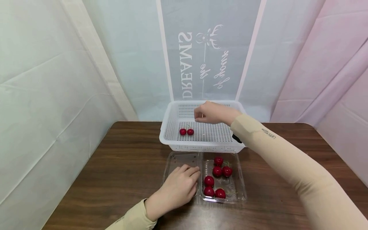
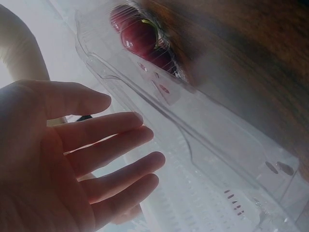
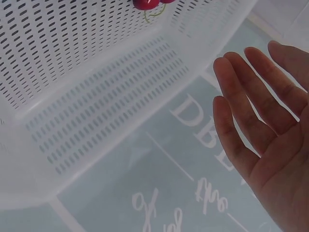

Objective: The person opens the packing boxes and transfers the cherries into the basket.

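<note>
A clear plastic clamshell box (image 1: 241,179) lies unfolded on the table, with several red cherries (image 1: 217,171) in its right half. My left hand (image 1: 179,185) is over the left half, its fingers loosely extended; in the left wrist view nothing is in that hand (image 2: 96,145), and whether it touches the plastic I cannot tell. Behind the box stands a white perforated basket (image 1: 165,139), where two cherries (image 1: 186,131) sit toward the left of its floor. Above the basket hangs my right hand (image 1: 214,112). Its fingers (image 3: 256,96) are relaxed and hold nothing in the right wrist view.
Dark wooden table (image 1: 120,166) extends to both sides of the box and basket. A pale curtain (image 1: 201,19) with printed lettering hangs right behind the basket, and white cloth (image 1: 51,95) closes off the sides. My right forearm reaches across the table's right part.
</note>
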Action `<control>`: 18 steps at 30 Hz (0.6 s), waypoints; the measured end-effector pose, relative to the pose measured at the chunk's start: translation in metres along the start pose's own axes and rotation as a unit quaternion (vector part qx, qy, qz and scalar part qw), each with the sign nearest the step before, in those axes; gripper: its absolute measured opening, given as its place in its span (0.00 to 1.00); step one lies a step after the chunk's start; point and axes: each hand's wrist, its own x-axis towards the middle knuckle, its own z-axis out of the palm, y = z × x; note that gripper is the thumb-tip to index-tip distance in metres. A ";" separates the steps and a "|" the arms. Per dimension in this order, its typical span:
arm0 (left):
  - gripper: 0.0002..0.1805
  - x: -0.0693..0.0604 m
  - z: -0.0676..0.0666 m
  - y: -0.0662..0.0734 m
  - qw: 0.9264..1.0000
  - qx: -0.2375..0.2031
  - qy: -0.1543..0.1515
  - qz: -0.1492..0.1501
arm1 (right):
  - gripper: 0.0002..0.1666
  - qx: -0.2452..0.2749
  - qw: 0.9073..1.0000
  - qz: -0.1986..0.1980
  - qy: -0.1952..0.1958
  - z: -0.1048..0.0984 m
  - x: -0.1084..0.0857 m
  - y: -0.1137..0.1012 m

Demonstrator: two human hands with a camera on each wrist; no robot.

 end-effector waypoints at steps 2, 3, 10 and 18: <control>0.15 0.000 0.000 0.000 1.000 -0.001 -0.003 -0.001 | 0.05 -0.001 1.000 -0.005 0.006 0.000 -0.005 -0.002; 0.15 0.000 0.000 0.000 1.000 -0.001 -0.003 -0.002 | 0.05 0.000 1.000 -0.008 0.011 -0.001 -0.008 -0.002; 0.15 0.001 0.001 0.002 1.000 0.001 -0.001 -0.002 | 0.04 0.002 0.998 -0.041 0.044 -0.001 -0.027 -0.004; 0.15 0.000 0.002 0.001 1.000 0.002 0.003 -0.002 | 0.04 -0.011 0.997 -0.052 0.054 0.004 -0.045 -0.003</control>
